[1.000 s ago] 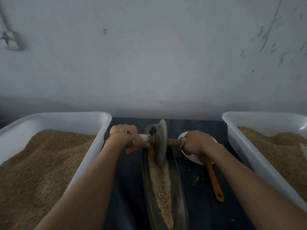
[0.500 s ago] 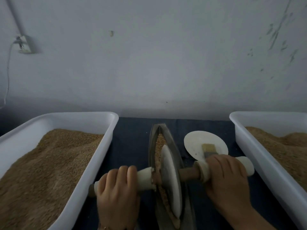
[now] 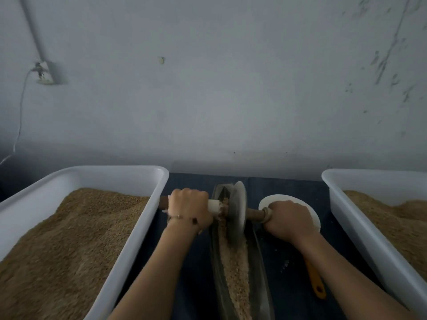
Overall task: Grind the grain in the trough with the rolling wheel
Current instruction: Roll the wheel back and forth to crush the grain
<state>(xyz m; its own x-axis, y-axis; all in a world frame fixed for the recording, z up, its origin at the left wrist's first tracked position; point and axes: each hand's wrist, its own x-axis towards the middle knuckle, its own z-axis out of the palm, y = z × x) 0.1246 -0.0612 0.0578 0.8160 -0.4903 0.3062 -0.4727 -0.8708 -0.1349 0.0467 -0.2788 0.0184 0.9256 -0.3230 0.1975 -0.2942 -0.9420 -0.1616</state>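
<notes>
Low in the middle of the frame a narrow dark trough point(image 3: 260, 269) runs from the bottom edge up toward the wall, lying on a dark blue cloth point(image 3: 196, 262). A strip of tan grain point(image 3: 234, 273) fills its channel from the bottom edge up to the wheel. The rolling wheel point(image 3: 236, 211), a thin grey disc standing on edge, sits in the trough near its upper end, with its axle point(image 3: 254, 214) crossing the trough left to right. The left hand point(image 3: 188, 210) has its fingers curled over the axle's left handle, gripping it just left of the wheel; a thin bracelet point(image 3: 182, 218) circles that wrist. The right hand point(image 3: 288, 221) is wrapped round the right handle in the same way, knuckles up, just right of the wheel. Under and behind the right hand lies a white round plate point(image 3: 309, 210), partly hidden by it, and an orange handle point(image 3: 315, 282) shows below the right forearm, its upper end covered. At the lower left stands 1 white tub point(image 3: 143, 222) heaped with tan grain; at the lower right a 2nd white tub point(image 3: 360, 232) holds more. Behind everything rises a pale grey wall point(image 3: 231, 88), with a socket and cable point(image 3: 45, 75) at the upper left of the frame.
</notes>
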